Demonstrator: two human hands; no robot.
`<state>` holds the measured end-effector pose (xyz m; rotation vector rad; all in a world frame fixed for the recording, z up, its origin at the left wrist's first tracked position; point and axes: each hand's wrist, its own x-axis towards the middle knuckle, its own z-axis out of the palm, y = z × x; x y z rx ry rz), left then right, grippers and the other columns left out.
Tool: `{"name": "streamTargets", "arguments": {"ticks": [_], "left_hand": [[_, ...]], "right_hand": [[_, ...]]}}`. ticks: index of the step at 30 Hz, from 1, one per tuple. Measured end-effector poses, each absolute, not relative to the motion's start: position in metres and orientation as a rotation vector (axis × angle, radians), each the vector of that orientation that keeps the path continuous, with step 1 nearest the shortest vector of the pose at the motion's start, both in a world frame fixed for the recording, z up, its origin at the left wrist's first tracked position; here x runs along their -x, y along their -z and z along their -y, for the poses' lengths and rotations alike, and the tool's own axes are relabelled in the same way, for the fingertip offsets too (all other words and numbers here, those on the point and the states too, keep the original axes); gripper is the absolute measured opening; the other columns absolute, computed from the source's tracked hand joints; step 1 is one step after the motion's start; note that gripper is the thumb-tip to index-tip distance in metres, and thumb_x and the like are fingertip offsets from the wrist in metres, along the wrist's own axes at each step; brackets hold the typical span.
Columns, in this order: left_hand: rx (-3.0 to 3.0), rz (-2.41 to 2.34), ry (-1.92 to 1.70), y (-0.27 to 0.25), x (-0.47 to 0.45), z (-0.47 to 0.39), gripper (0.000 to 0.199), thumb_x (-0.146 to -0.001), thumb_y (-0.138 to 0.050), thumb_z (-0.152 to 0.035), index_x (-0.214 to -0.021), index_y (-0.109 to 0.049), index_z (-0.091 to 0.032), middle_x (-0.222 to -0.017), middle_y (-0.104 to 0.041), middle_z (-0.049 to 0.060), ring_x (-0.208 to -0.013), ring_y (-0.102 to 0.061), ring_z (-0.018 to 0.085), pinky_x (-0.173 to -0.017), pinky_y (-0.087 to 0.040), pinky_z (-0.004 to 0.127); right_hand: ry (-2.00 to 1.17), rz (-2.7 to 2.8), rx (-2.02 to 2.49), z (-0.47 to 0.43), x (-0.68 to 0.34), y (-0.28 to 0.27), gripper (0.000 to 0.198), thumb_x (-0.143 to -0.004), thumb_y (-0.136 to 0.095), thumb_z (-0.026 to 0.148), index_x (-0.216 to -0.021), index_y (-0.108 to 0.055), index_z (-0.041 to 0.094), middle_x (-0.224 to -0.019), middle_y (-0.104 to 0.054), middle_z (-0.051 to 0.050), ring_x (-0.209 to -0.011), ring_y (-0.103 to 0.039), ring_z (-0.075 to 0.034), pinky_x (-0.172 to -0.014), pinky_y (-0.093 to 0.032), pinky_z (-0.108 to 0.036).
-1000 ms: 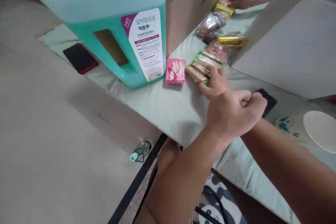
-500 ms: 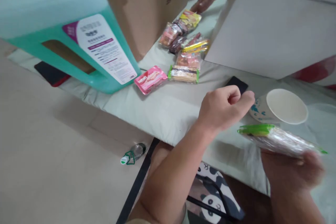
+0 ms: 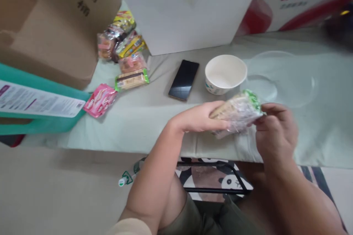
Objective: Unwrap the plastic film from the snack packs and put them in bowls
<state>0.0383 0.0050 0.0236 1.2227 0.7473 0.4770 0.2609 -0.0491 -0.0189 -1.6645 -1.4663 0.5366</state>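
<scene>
A clear snack packet (image 3: 234, 115) with green ends and pale biscuit-like pieces inside is held over the table's front edge. My left hand (image 3: 200, 117) is closed around its left part, thumb in front. At the packet's right, green end, my right hand (image 3: 277, 132) has its fingers pinched together on the wrapper. Just behind the packet stands a white paper bowl (image 3: 226, 71) with a blue leaf print; its visible inside is bare. A black phone (image 3: 184, 80) lies flat to the bowl's left. To the bowl's right lie clear round plastic lids (image 3: 295, 84).
Several wrapped snacks (image 3: 132, 62) lie at the left by a cardboard box (image 3: 55, 25). Near them are a pink packet (image 3: 100, 100) and a teal liquid jug (image 3: 41, 102). A white box (image 3: 190, 11) stands behind. On the floor lies a plastic bottle (image 3: 128, 177).
The view has swung right. My left hand, earlier off the packet, now grips it, and my right hand has shifted to its green end. Another person's hand by the snacks has left view.
</scene>
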Motion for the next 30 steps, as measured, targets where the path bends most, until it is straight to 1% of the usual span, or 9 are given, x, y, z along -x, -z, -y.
{"name": "streamTargets", "arguments": {"ticks": [2,5,10,14,16,18,22,26,30], "left_hand": [[-1.069,-0.76,-0.603,-0.021,-0.042,-0.007,0.055,-0.07,-0.084,-0.037,-0.119,-0.067,-0.018,-0.116,-0.075,0.01,-0.111,-0.07,0.029,-0.095,-0.056,0.041],[-0.863,-0.761,-0.767,-0.02,-0.045,-0.011,0.067,-0.064,-0.088,-0.046,-0.123,-0.067,-0.022,-0.115,-0.076,0.01,-0.118,-0.069,0.036,-0.094,-0.059,0.046],[-0.785,-0.73,-0.944,-0.021,-0.05,-0.014,0.093,-0.052,-0.085,-0.076,-0.126,-0.064,-0.025,-0.121,-0.074,0.014,-0.122,-0.067,0.044,-0.088,-0.063,0.053],[-0.821,-0.822,-1.059,-0.022,-0.051,-0.011,0.088,-0.054,-0.094,-0.053,-0.131,-0.059,-0.029,-0.123,-0.073,0.01,-0.116,-0.071,0.04,-0.081,-0.065,0.048],[-0.824,-0.878,-1.111,-0.022,-0.048,-0.01,0.08,-0.059,-0.092,-0.041,-0.131,-0.058,-0.029,-0.121,-0.074,0.009,-0.112,-0.073,0.038,-0.081,-0.065,0.046],[-0.802,-0.931,-1.165,-0.021,-0.044,-0.011,0.068,-0.066,-0.087,-0.039,-0.127,-0.061,-0.027,-0.117,-0.076,0.008,-0.107,-0.075,0.036,-0.08,-0.065,0.045],[-0.765,-0.974,-1.258,-0.019,-0.033,-0.012,0.049,-0.075,-0.076,-0.045,-0.119,-0.065,-0.024,-0.109,-0.078,0.007,-0.109,-0.075,0.035,-0.083,-0.064,0.044],[-0.772,-1.005,-1.315,-0.015,-0.029,-0.01,0.051,-0.075,-0.076,-0.037,-0.124,-0.062,-0.028,-0.109,-0.077,0.005,-0.117,-0.071,0.03,-0.093,-0.061,0.043],[-0.783,-1.073,-1.329,-0.008,-0.028,-0.002,0.055,-0.067,-0.079,-0.027,-0.118,-0.061,-0.032,-0.114,-0.074,0.001,-0.111,-0.07,0.024,-0.092,-0.059,0.038]], "right_hand": [[-0.5,1.516,1.705,0.048,-0.27,0.017,0.024,-0.088,-0.057,0.041,-0.102,-0.062,0.022,-0.087,-0.068,-0.009,-0.072,-0.064,-0.021,-0.07,-0.052,-0.036],[-0.44,1.861,1.746,0.046,-0.279,0.022,0.032,-0.083,-0.065,0.045,-0.104,-0.068,0.02,-0.094,-0.07,-0.01,-0.083,-0.064,-0.026,-0.076,-0.05,-0.04],[-0.404,2.185,1.694,0.048,-0.276,0.03,0.024,-0.091,-0.056,0.039,-0.096,-0.071,0.021,-0.098,-0.07,-0.012,-0.092,-0.061,-0.03,-0.082,-0.045,-0.042],[-0.604,2.149,1.685,0.048,-0.276,0.022,0.019,-0.088,-0.05,0.035,-0.087,-0.063,0.022,-0.076,-0.067,-0.006,-0.07,-0.057,-0.023,-0.066,-0.038,-0.035],[-0.763,2.037,1.699,0.046,-0.28,0.016,0.014,-0.083,-0.05,0.034,-0.084,-0.06,0.023,-0.063,-0.062,-0.002,-0.058,-0.052,-0.019,-0.059,-0.034,-0.032],[-0.868,1.863,1.695,0.045,-0.283,0.011,0.012,-0.079,-0.05,0.035,-0.079,-0.056,0.024,-0.055,-0.055,0.001,-0.052,-0.049,-0.018,-0.055,-0.032,-0.031],[-1.02,1.479,1.569,0.047,-0.278,0.011,0.02,-0.083,-0.046,0.038,-0.07,-0.049,0.025,-0.053,-0.048,0.002,-0.05,-0.043,-0.015,-0.052,-0.032,-0.03],[-1.265,1.316,1.414,0.055,-0.261,0.018,0.026,-0.092,-0.044,0.042,-0.076,-0.051,0.024,-0.053,-0.048,0.004,-0.048,-0.039,-0.013,-0.051,-0.031,-0.029],[-1.361,1.372,1.302,0.061,-0.241,0.019,0.022,-0.096,-0.043,0.04,-0.082,-0.049,0.023,-0.06,-0.052,0.004,-0.053,-0.043,-0.013,-0.056,-0.034,-0.029]]}}
